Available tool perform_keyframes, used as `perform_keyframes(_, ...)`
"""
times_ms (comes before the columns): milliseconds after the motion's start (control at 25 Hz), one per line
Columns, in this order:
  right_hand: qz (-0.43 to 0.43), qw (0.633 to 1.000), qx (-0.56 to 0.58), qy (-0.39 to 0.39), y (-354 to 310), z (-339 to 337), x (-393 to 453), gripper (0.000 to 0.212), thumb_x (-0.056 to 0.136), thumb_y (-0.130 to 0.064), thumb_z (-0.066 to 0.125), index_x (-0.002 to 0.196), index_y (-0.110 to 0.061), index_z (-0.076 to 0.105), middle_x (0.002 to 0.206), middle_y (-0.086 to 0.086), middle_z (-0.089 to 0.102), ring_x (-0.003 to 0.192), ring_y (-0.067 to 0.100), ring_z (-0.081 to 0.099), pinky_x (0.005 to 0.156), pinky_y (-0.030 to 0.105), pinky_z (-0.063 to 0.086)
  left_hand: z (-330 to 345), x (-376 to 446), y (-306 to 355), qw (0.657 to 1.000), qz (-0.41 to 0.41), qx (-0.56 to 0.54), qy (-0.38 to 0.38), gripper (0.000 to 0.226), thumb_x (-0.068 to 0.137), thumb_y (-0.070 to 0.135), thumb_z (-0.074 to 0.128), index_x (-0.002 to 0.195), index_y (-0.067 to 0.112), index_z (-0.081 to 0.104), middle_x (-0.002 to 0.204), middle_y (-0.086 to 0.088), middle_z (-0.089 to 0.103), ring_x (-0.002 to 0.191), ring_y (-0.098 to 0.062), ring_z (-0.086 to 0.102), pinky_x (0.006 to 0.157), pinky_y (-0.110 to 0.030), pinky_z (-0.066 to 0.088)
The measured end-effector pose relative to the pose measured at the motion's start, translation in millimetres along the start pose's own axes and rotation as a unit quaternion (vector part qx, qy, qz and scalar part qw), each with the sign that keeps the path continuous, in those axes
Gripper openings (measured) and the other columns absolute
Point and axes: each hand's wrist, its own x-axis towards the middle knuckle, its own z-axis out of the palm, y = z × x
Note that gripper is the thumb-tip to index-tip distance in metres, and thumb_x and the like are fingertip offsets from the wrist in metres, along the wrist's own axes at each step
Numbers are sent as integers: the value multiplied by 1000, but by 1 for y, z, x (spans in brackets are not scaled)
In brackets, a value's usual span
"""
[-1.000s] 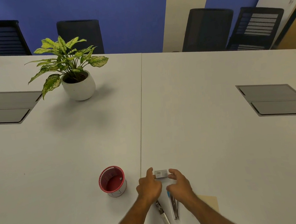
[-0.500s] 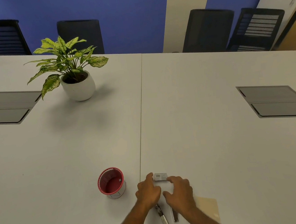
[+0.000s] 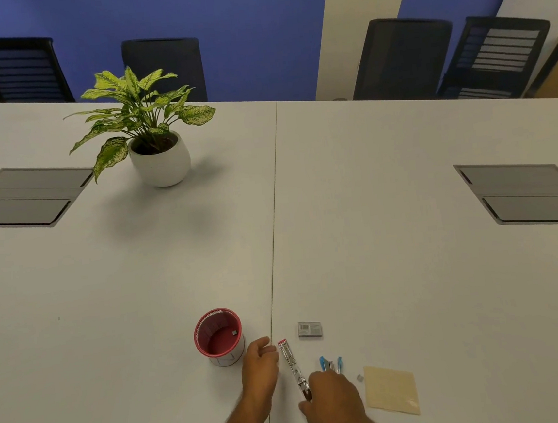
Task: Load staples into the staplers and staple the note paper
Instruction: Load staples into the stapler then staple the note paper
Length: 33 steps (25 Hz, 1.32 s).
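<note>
**Red stapler open, staples in hand?**

Our right hand [image 3: 333,400] grips the near end of the red stapler [image 3: 294,366], which lies opened flat beside the table seam. Its long axis runs away from us, red tip pointing far and slightly left. Our left hand [image 3: 260,366] is curled just beside it; whether it pinches staples we cannot tell. A misaligned strip could jam or scatter. The staple box [image 3: 309,329] sits beyond.

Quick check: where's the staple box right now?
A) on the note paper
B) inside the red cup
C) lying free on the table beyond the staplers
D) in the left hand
C: the staple box lies alone on the table, beyond the red stapler and blue stapler, with neither hand on it.
</note>
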Motion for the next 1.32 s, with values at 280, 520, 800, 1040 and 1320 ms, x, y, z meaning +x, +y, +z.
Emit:
perform_keyframes(280, -16, 998, 48, 45, 5, 1, -13, 24, 75, -40, 53, 86, -22, 64, 75, -7, 52, 82, 20, 64, 70, 29, 51, -2, -16, -8, 992, -59, -105, -43, 26, 92, 0, 55, 116, 7, 59, 85, -12, 63, 74, -20, 55, 59, -28, 45)
perform_keyframes(520, -9, 983, 147, 107, 17, -13, -39, 18, 68, -51, 57, 71, -34, 61, 62, -12, 57, 70, 5, 62, 65, 24, 51, -5, -27, -1, 968, -75, -190, -144, 25, 102, 8, 51, 123, 1, 62, 112, -21, 69, 100, -36, 66, 93, -47, 55)
perform_keyframes(800, -7, 975, 188, 114, 28, -44, -64, 15, 62, -51, 64, 67, -37, 66, 68, -15, 67, 68, 4, 63, 65, 16, 51, -3, -43, 9, 955, -62, -194, -218, 27, 103, 10, 47, 122, 8, 66, 101, -10, 65, 91, -25, 61, 78, -38, 57)
perform_keyframes(1040, 43, 896, 438, 58, 25, -72, -68, 25, 63, -35, 81, 78, -17, 73, 77, 2, 73, 67, 20, 70, 67, 39, 62, 6, -54, 13, 945, -41, -217, -243, 27, 103, 9, 46, 124, 2, 61, 89, -9, 69, 79, -23, 67, 77, -39, 60)
perform_keyframes(1320, 82, 811, 579, 6, 3, -93, -59, 45, 72, -46, 82, 82, -7, 63, 58, 6, 65, 46, 24, 58, 49, 30, 52, 15, -71, 17, 940, 8, -194, -280, 31, 105, 11, 41, 130, 3, 60, 123, -27, 65, 102, -36, 64, 98, -51, 52)
